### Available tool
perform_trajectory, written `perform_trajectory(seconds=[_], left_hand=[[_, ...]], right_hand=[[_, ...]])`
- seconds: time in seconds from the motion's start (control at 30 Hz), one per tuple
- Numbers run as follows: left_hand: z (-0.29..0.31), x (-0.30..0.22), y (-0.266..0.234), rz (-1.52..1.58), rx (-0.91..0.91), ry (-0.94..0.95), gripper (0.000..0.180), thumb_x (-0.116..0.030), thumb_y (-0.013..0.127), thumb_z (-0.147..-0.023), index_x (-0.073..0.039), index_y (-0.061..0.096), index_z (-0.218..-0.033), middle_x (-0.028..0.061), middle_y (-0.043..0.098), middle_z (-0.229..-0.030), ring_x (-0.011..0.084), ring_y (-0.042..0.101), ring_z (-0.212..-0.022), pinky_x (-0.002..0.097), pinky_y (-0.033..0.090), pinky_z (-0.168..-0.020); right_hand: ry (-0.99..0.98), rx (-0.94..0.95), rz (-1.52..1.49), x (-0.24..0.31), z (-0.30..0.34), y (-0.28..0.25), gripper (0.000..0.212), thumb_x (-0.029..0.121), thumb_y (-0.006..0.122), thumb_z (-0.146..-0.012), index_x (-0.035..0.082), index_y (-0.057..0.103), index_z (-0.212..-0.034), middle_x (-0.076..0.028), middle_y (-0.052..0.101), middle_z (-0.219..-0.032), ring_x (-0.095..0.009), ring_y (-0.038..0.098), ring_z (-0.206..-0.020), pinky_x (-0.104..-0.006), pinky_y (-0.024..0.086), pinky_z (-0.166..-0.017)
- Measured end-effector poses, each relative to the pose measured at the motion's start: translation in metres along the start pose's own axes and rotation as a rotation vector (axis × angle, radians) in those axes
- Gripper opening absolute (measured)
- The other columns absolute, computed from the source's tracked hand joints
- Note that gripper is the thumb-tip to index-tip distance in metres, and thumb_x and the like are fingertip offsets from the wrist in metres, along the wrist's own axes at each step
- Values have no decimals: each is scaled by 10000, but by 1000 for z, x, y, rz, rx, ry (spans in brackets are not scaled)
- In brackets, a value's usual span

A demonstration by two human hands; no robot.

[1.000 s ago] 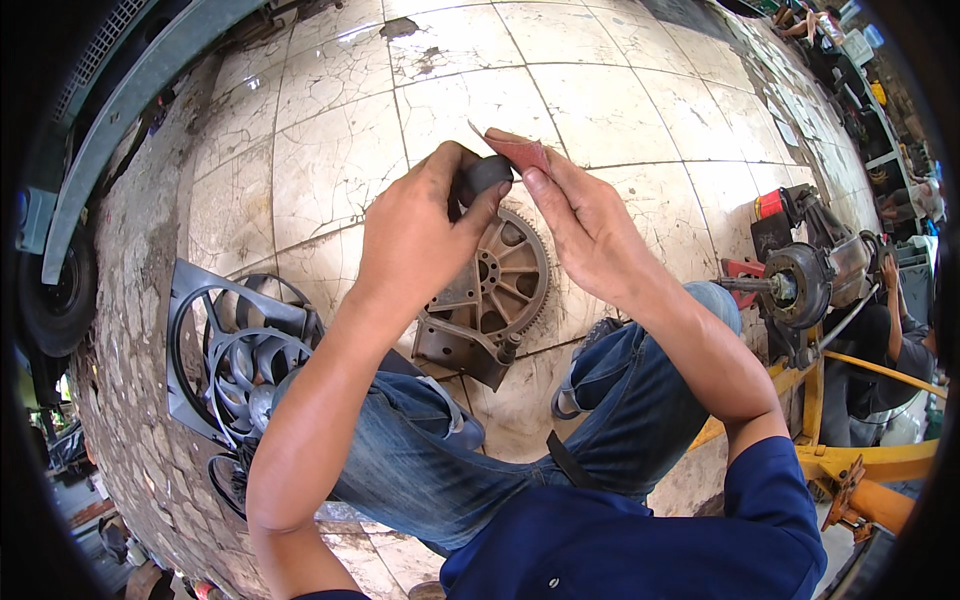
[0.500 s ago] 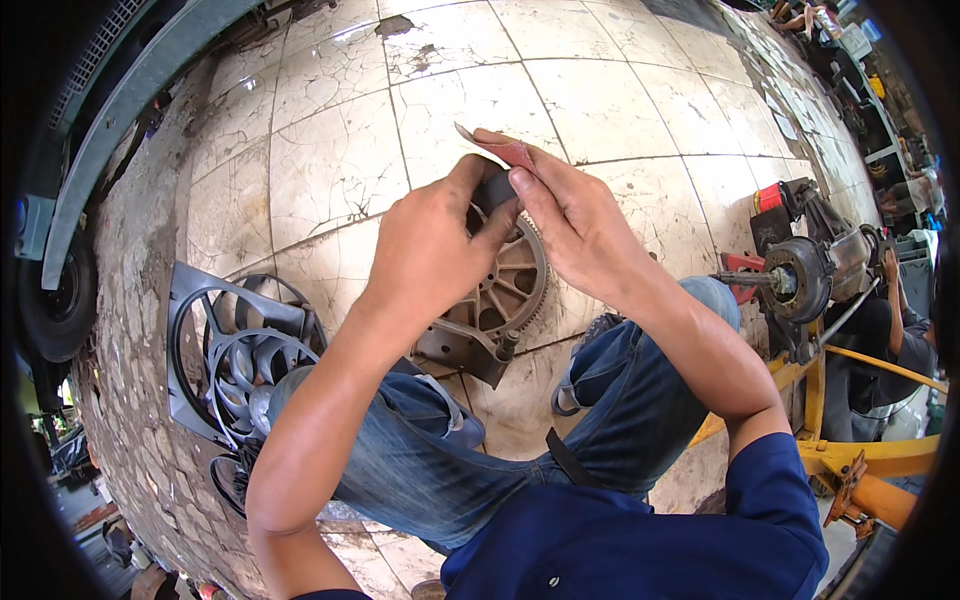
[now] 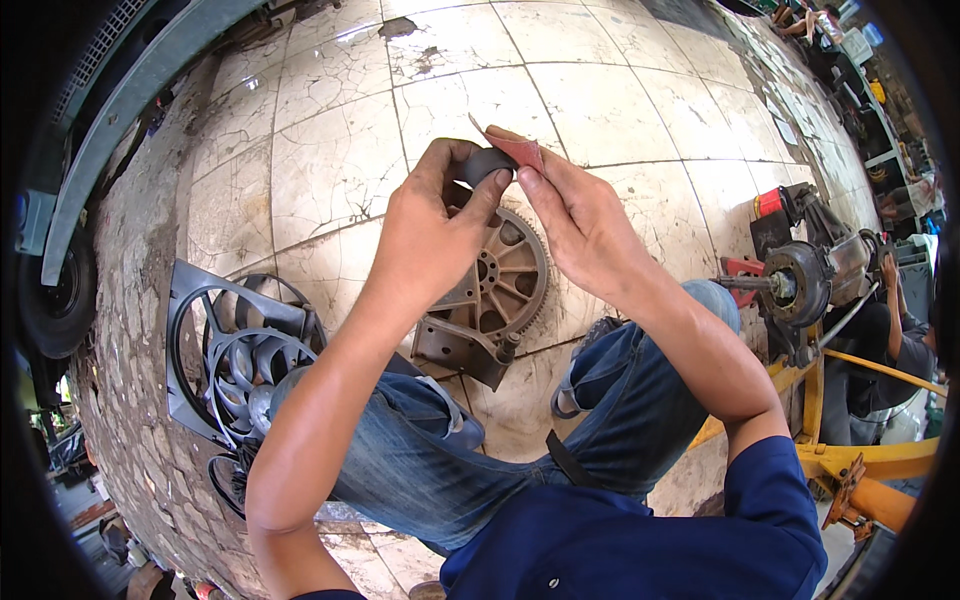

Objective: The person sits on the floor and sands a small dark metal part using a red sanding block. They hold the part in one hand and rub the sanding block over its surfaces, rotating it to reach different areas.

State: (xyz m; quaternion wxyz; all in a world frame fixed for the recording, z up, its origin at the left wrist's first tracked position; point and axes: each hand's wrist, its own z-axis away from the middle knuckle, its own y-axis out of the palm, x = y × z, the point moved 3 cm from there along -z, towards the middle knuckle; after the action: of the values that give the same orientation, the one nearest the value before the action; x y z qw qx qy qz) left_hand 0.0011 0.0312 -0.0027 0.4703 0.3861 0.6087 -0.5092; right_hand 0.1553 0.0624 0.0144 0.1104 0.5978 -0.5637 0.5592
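My left hand (image 3: 425, 225) pinches a dark grey ring-shaped metal part (image 3: 484, 166) between thumb and fingers, above the floor in front of my knees. A folded piece of reddish sandpaper (image 3: 522, 151) is in my right hand (image 3: 588, 222), its fold resting against the ring's right side. Both hands meet at the ring, thumbs close together. Under them lies a toothed flywheel (image 3: 516, 278) with spokes, partly covered by my left hand. Beside it sits a rusty metal bracket (image 3: 455, 346). The ring's inner side is mostly hidden by my fingers.
A grey radiator fan with its shroud (image 3: 190, 350) lies by my left knee. On the right stands a greasy axle hub assembly (image 3: 795, 280) near a yellow frame (image 3: 870, 455); a person (image 3: 905, 330) crouches behind it. A vehicle bumper (image 3: 100, 130) is at upper left.
My left hand has turned and tilted the ring, so more of its outer face shows. The sandpaper has shifted slightly right and lies against it. More of the flywheel is visible.
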Motion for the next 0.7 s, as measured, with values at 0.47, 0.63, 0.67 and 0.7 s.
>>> perform_trajectory(seconds=[0.47,0.63,0.67,0.7], left_hand=[[3,-10,1,131,55,-68,240,-130,673,-974,30,579,-1126,106,691,-858,104,659,-683,265,534,-589],[0,-11,-1,115,49,-71,277,-139,681,-986,22,557,-1175,98,709,-965,129,661,-741,266,518,-676],[0,-9,-1,145,44,-67,284,-132,681,-985,25,554,-1184,101,710,-971,130,663,-744,267,524,-682],[0,-8,-2,175,39,-63,291,-126,682,-984,28,551,-1193,104,711,-977,132,665,-747,268,530,-688]], right_hand=[[96,20,5,1,1,-2,385,141,444,-1073,-23,522,-1413,-283,673,-1166,-353,699,-1066,-391,545,-900],[75,-3,-6,-2,0,0,385,142,447,-1074,-14,524,-1418,-267,685,-1141,-327,712,-1018,-383,550,-868],[94,5,-6,-1,0,0,385,143,448,-1074,-12,524,-1419,-262,687,-1133,-319,712,-999,-380,549,-859],[114,13,-7,1,0,-1,386,143,448,-1075,-10,525,-1420,-256,690,-1125,-310,712,-980,-376,549,-849]])
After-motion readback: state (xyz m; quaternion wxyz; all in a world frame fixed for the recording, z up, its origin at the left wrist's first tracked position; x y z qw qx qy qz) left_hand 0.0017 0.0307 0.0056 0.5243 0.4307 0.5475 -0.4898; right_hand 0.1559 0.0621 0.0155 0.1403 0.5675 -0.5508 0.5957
